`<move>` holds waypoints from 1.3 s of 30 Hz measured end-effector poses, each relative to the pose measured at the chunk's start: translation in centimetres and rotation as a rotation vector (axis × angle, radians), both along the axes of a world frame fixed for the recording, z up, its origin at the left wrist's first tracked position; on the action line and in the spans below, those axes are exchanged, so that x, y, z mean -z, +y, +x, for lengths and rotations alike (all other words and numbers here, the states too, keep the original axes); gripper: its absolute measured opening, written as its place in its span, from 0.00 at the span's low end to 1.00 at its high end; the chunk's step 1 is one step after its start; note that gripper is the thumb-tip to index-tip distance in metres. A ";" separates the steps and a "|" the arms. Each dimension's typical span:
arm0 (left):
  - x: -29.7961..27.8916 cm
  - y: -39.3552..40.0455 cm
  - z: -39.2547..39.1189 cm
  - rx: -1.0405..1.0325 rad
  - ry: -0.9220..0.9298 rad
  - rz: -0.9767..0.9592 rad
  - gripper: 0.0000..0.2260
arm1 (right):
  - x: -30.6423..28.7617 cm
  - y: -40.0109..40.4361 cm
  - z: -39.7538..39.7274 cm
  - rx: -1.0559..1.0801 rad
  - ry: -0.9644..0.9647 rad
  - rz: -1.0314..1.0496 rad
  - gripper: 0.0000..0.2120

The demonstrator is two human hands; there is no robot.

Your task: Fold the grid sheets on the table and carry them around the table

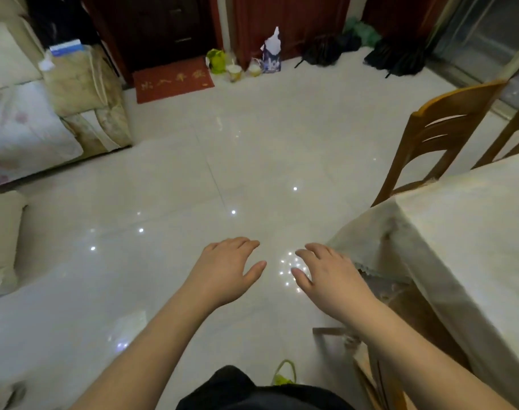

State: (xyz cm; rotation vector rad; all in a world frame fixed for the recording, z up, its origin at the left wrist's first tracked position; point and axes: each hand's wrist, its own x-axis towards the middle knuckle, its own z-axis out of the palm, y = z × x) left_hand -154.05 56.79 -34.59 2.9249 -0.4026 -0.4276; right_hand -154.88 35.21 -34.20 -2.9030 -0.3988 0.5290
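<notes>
Both hands hang above the glossy tiled floor [193, 173], holding nothing. The left hand [225, 269] and the right hand [326, 276] have relaxed, spread fingers. The table [459, 232], under a pale cloth, is at 3 o'clock. No grid sheets are visible.

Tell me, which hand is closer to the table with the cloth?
Right. The right hand hovers just beside the table's draped corner; the left hand hangs farther away over open floor.
</notes>
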 end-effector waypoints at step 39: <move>-8.4 -18.0 54.4 0.691 -0.258 -0.058 0.36 | -8.0 -12.5 43.0 0.779 -0.204 -0.035 0.26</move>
